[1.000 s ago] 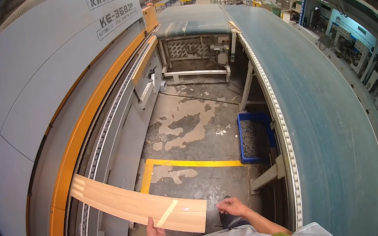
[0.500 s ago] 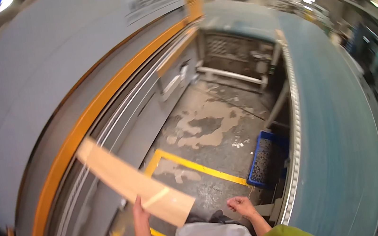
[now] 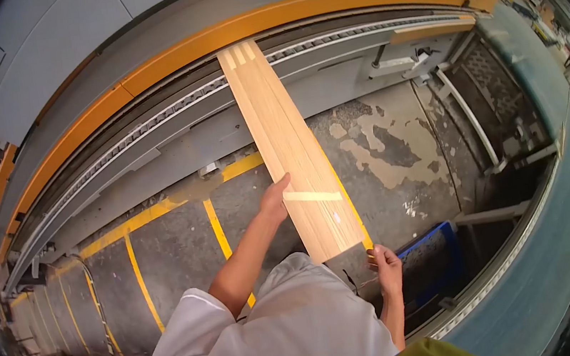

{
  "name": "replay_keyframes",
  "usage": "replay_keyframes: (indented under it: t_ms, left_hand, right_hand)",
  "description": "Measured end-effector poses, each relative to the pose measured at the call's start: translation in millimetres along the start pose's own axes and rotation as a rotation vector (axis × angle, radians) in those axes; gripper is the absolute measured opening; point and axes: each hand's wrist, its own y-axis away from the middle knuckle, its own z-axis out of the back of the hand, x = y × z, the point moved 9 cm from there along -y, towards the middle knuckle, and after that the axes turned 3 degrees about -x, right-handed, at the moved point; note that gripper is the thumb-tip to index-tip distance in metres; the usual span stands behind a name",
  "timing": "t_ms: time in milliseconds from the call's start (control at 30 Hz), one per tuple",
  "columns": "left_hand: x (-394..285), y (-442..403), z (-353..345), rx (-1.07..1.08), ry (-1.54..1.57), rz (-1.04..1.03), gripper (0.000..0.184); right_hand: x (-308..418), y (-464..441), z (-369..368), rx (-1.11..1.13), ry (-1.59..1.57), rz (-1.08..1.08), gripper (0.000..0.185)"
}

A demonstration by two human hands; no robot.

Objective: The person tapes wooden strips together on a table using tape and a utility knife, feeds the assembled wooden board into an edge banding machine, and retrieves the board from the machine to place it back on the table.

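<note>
A long, pale wooden board (image 3: 286,134) slants away from my body, its far end over the machine's rail. Several light stripes mark that far end, and another light band crosses the board closer to me. My left hand (image 3: 277,199) grips the board's left edge, thumb on top and the other fingers hidden beneath. Just off the near right corner is my right hand (image 3: 388,269), fingers curled together; whether anything small is in them, I cannot make out.
A grey machine with an orange beam (image 3: 162,64) and a chain rail (image 3: 182,104) runs across the front. To the right are a green-blue conveyor belt (image 3: 532,304) and a blue bin (image 3: 444,236) low down. Yellow lines (image 3: 142,283) mark the concrete floor.
My view has turned left, so the machine now lies across the front. The board points more straight ahead, still in my left hand. My right hand is closer to its near corner.
</note>
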Motion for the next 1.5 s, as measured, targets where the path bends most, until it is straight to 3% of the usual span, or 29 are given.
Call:
replay_keyframes:
  t_ms: [167, 367, 567, 667, 1000, 1500]
  left_hand:
    - [19.5, -2.6, -38.5, -0.033, 0.036, 0.001, 0.047]
    - [43.1, -18.6, -69.3, 0.008, 0.082, 0.078, 0.046]
    - [40.2, -22.6, -103.5, -0.071, -0.051, 0.118, 0.047]
    - [45.3, -31.5, -117.5, -0.065, -0.109, 0.151, 0.048]
    - [67.1, -66.6, -173.3, -0.088, -0.192, 0.133, 0.044]
    - [135.5, -76.4, -260.3, -0.175, -0.040, 0.026, 0.040]
  right_hand:
    - [33.5, -36.7, -19.2, 0.149, 0.078, -0.052, 0.028]
    - [55.8, -76.5, -1.0, 0.132, 0.274, -0.099, 0.015]
    - [75.4, -102.9, 16.7, 0.040, 0.160, -0.215, 0.018]
    - [93.6, -122.2, 19.7, 0.117, 0.331, -0.176, 0.020]
    - [128.8, -197.5, 29.8, 0.393, 0.364, -0.107, 0.018]
    - [175.1, -272.7, 79.1, 0.516, 0.332, -0.047, 0.019]
